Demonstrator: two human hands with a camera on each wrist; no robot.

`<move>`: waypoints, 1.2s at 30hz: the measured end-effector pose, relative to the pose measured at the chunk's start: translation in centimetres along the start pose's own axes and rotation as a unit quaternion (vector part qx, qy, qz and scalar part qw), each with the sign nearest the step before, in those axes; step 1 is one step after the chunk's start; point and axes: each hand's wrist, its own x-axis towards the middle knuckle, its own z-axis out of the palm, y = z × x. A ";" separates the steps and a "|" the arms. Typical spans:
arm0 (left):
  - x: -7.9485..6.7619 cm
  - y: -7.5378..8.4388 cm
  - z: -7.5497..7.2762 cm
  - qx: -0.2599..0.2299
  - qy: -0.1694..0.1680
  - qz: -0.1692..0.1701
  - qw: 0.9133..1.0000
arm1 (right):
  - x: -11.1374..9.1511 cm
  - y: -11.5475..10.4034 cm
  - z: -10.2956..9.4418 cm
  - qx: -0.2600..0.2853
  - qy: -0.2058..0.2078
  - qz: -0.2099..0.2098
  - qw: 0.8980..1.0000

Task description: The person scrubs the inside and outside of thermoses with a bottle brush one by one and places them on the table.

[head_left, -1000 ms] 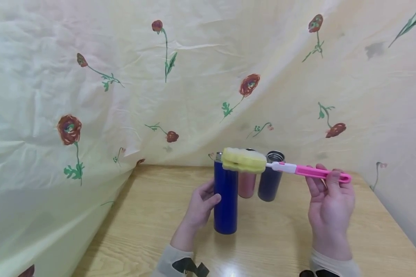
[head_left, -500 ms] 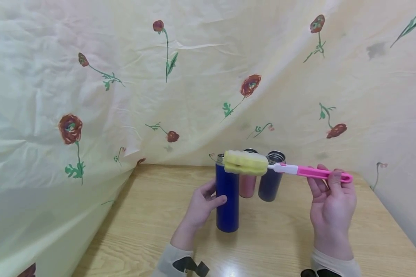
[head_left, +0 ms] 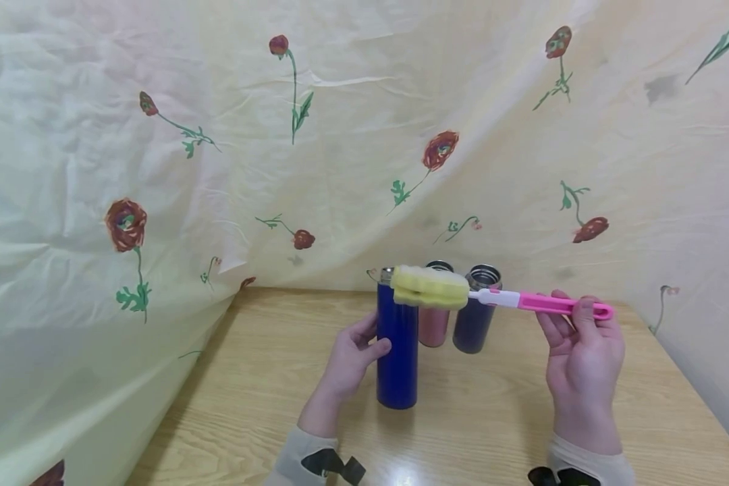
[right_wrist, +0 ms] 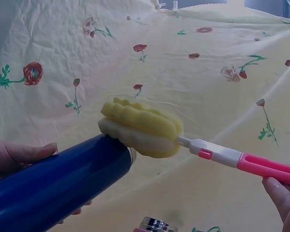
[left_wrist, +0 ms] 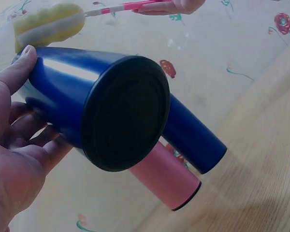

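Observation:
My left hand [head_left: 354, 358] grips a tall blue bottle [head_left: 397, 358], its thumb across the front and the other fingers behind. The bottle is lifted off the table; its dark base [left_wrist: 128, 116] faces the left wrist view. With thumb and fingers my right hand [head_left: 585, 358] pinches the pink handle of a bottle brush [head_left: 547, 303]. The brush lies about level, its yellow and white sponge head [head_left: 431, 289] beside the bottle's upper end. In the right wrist view the sponge [right_wrist: 142, 128] overlaps the metal neck; whether they touch I cannot tell.
Behind the brush, a pink bottle [head_left: 433, 329] and a dark blue bottle [head_left: 475, 324] stand uncapped on the wooden table [head_left: 267, 378]. A flower-printed cloth [head_left: 352, 169] hangs behind the table and along its sides.
The blue bottle and the brush have shifted slightly right, then a little back left. Both hands keep their holds throughout.

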 end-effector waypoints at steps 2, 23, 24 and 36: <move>0.0 0.0 -0.1 0.001 -0.004 0.002 1.000 | 0.1 -0.3 -0.2 -0.005 -0.014 0.012 1.000; 0.0 -0.1 -0.3 0.002 -0.021 0.014 1.000 | 0.1 -0.6 -0.5 -0.007 -0.030 0.024 0.999; 0.0 -0.1 -0.3 0.005 -0.015 0.014 1.000 | 0.1 -0.6 -0.5 -0.021 -0.036 0.027 0.999; 0.0 -0.1 -0.9 -0.016 0.017 0.029 0.999 | 0.6 0.1 -1.3 -0.161 -0.149 0.054 0.974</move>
